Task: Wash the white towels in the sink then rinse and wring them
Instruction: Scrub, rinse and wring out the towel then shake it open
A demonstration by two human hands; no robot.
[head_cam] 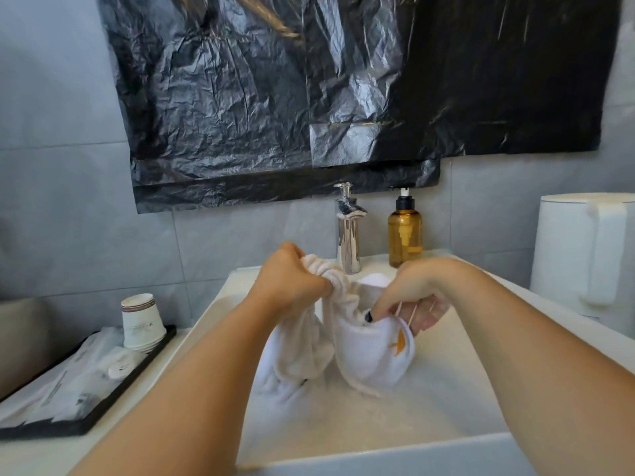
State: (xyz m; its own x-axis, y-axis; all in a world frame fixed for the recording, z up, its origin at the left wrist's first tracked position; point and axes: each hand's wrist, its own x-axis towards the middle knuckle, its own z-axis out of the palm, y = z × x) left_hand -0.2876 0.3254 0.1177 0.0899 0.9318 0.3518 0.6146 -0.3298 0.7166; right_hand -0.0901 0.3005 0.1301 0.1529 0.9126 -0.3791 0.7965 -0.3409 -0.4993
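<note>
A wet white towel with a small orange mark hangs bunched above the white sink, whose basin holds foamy water. My left hand grips a gathered, twisted part of the towel at its top. My right hand holds the towel's other fold, thumb and fingers curled on the cloth. More white cloth lies in the suds below my left hand.
A chrome tap stands behind the sink, with an amber pump bottle beside it. A white kettle is at the right. Left, a black tray holds paper cups and packets. Black plastic covers the wall above.
</note>
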